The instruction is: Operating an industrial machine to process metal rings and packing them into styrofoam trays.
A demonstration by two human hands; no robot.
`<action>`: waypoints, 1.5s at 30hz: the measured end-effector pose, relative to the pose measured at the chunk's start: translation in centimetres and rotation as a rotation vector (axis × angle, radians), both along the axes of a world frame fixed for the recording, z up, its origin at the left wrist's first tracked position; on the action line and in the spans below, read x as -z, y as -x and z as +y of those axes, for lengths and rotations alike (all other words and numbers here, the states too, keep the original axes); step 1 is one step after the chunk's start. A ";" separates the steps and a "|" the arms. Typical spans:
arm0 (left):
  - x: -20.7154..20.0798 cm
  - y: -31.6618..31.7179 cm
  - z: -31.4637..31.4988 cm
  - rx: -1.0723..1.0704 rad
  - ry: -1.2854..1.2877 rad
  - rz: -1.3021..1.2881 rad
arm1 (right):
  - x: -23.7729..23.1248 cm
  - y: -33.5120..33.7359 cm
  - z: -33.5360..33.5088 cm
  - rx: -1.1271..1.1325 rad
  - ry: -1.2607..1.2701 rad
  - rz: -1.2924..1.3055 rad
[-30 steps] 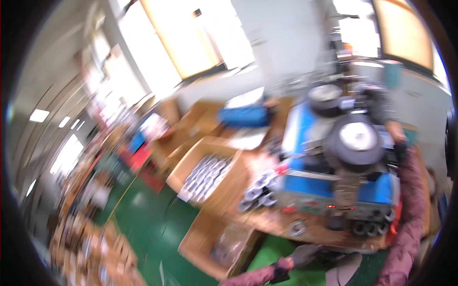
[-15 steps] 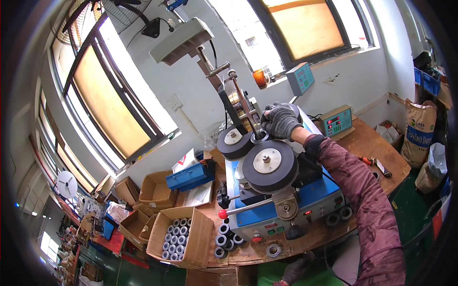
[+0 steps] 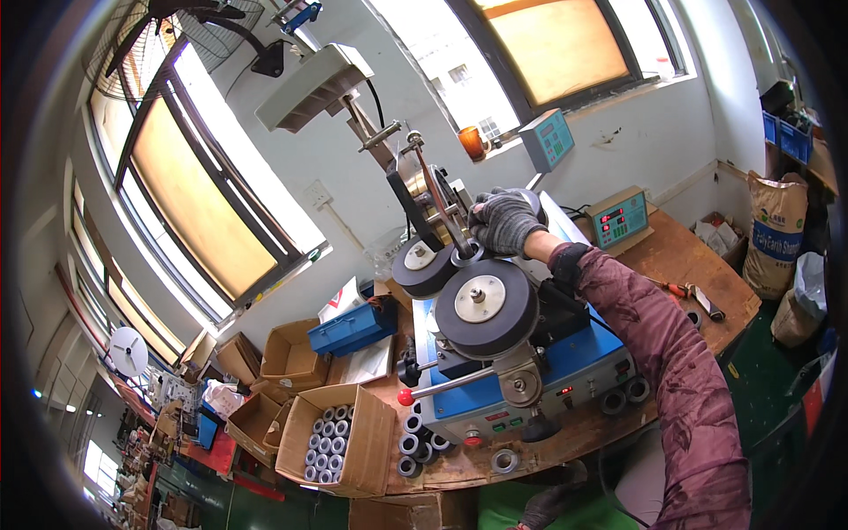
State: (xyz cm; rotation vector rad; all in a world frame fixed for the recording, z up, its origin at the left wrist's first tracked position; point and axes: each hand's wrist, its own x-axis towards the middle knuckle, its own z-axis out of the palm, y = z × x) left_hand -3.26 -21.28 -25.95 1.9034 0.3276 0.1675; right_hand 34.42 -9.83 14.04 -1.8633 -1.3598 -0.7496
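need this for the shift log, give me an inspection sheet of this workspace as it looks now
surface: wooden bench, worn, mostly covered by the machine.
job's things: blue winding machine with a large dark wheel in front, a smaller one behind and a red-knobbed lever.
clutter: tape rolls along the bench edge; open carton of rolls; blue toolbox; hand tools at the far end.
grippers: gloved right hand on the parts above the wheels; left hand low at the bench edge, grip unclear.
cables: black lead from the overhead lamp.
surroundings: windows, two counter boxes, a sack, cartons on the floor.
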 end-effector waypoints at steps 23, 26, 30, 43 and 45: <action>-2.9 -1.0 -1.1 -0.003 0.119 0.063 | -0.1 -0.3 -0.1 0.006 0.097 0.020; -5.6 -1.5 -1.4 0.032 -0.139 0.179 | 0.1 -0.6 0.2 -0.005 0.088 -0.001; -5.4 -1.6 -1.2 0.049 -0.134 0.138 | -0.1 -0.2 0.2 -0.004 0.054 -0.005; 0.7 -0.4 1.4 0.056 -0.235 -0.183 | -0.5 -0.9 -0.5 -0.045 0.133 0.064; 0.8 0.7 2.0 0.074 -0.297 -0.078 | -0.4 -2.2 -2.7 -0.318 -0.067 0.174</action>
